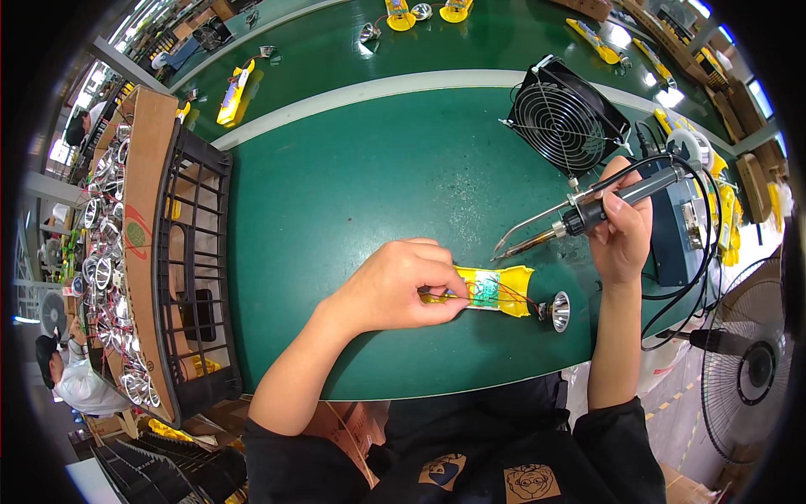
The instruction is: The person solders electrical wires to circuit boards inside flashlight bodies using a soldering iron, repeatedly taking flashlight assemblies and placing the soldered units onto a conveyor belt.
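The shell [518, 278] lies near the surface's [336, 193] front edge, the board [484, 288] in it; wires [520, 296] run right to a reflector [561, 312]. The left hand [403, 281] is over its left end. The right hand [623, 227] is farther right, the tip of its iron [583, 218] just behind the shell. Behind that hand stands a fan [558, 126]; right of it sits the station [666, 239], the spool [693, 149] behind. Leftmost stands a crate [197, 286], cardboard [144, 260] and more reflectors [105, 273] to its left. Other shells [237, 92] lie on the far surface [319, 63].

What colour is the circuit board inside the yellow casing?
Green: the circuit board shows best in the head view.
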A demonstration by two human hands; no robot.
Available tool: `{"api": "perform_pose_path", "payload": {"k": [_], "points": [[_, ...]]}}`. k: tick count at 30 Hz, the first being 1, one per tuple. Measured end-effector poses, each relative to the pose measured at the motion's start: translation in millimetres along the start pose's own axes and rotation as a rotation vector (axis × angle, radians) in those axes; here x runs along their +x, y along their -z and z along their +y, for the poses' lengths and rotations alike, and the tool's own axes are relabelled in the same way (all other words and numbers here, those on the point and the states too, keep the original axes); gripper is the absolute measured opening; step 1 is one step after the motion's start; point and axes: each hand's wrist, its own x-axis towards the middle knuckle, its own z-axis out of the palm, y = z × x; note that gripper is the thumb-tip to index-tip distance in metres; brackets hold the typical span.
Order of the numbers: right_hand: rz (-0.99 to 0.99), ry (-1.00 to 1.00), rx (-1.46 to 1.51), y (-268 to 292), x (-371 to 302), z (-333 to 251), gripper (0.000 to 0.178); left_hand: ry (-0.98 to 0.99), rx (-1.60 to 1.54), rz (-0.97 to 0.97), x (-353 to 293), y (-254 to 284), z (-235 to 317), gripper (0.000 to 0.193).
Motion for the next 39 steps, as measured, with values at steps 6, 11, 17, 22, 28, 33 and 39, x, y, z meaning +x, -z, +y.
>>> {"api": "perform_pose_path", "payload": {"k": [6,11,17,22,28,33,39], "points": [[0.003,-0.016,0.031,2.7,1.9,1.5,0.023,0.008,-0.032,0.028,1.1,-2.2,-0.4,0.007],[0.043,0.039,0.075,-3.6,3.0,-2.9,0.017,0.075,-0.038,-0.014,1.0,9.2,5.0,0.014],[0.16,0.126,0.165,4.3,4.2,-0.6,0.017,0.176,0.275,-0.143,-1.6,28.3,8.9,0.033],[0.32,0.259,0.225,10.6,6.4,-1.7,0.014,0.319,0.382,-0.028,1.9,70.3,-2.2,0.037],[0.437,0.266,0.195,8.6,3.4,0.1,0.012,0.552,0.548,0.557,52.5,159.9,-89.6,0.042],[0.44,0.124,0.156,2.3,-0.6,6.6,0.014,0.904,0.809,0.848,75.3,197.6,-172.8,0.038],[0.498,0.14,-0.006,4.7,-0.6,11.7,0.014,0.85,1.116,0.952,129.9,167.0,-170.7,0.051]]}}
